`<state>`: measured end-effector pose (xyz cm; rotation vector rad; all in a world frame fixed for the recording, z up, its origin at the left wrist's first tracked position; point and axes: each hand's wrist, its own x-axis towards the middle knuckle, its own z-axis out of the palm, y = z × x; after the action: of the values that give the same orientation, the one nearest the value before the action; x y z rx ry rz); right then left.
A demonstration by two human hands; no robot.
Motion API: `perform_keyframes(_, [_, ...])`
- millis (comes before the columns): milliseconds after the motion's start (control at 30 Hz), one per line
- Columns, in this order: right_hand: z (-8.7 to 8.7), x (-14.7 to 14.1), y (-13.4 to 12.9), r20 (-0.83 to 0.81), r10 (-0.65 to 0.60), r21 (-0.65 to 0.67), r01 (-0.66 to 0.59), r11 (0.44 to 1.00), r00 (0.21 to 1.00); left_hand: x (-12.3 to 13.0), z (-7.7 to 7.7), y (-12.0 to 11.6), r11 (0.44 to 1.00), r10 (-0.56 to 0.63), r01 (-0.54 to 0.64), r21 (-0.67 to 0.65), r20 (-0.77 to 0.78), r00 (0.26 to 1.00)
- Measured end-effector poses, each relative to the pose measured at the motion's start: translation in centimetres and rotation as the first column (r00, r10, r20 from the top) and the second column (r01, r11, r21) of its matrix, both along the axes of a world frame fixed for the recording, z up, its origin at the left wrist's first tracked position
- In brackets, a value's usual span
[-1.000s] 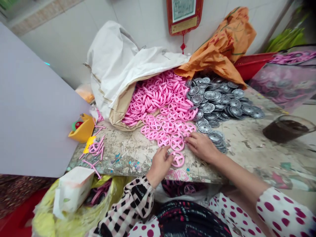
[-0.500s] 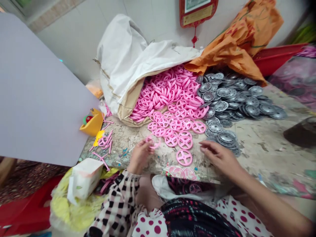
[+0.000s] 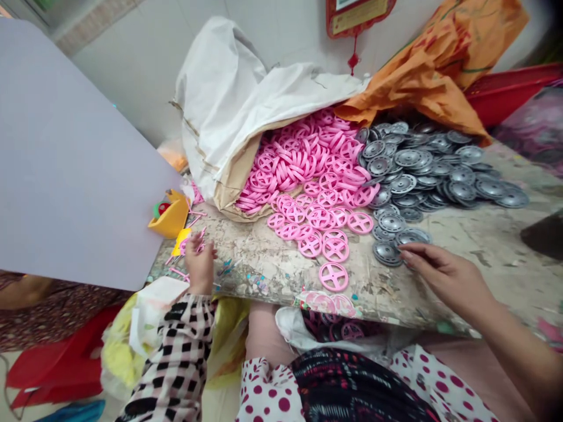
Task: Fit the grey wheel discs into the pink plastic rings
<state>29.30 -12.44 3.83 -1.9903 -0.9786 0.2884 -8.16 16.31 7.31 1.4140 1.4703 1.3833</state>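
Left hand [image 3: 200, 266]: curled shut, pink plastic part [image 3: 196, 242] pinched, axis hidden
Right hand [image 3: 444, 274]: held open, empty, pointed left, grey metal disc [image 3: 411, 237] just beyond fingertips

Pink wheels [image 3: 317, 218] and grey discs [image 3: 407, 176] lie side by side.
The four-spoked wheels spread flat, heaped deeper behind, one lying apart in front; the discs overlap in a loose pile.

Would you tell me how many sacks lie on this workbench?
2: a white woven sack behind the pink plastic wheels, and an orange sack behind the grey discs; others may be hidden.
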Motion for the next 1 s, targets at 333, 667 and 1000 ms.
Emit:
perform_keyframes(333, [-0.1,4.9,0.2,0.370,-0.012,-0.234,0.105,0.967,0.929,10.7,-3.4,-10.6,0.689,-0.716,0.664,-0.290,-0.133,0.685])
perform_keyframes(667, [-0.1,5.0,2.5,0.536,0.217,-0.537,0.131,0.834,0.816,14.7,-2.9,-14.5,0.590,-0.736,0.729,-0.346,-0.602,0.310])
perform_keyframes(1000, [-0.2,6.2,2.2,0.104,-0.127,-0.219,0.147,0.965,0.986,16.5,-2.9,-14.1,0.537,-0.836,0.695,-0.478,-0.412,0.362])
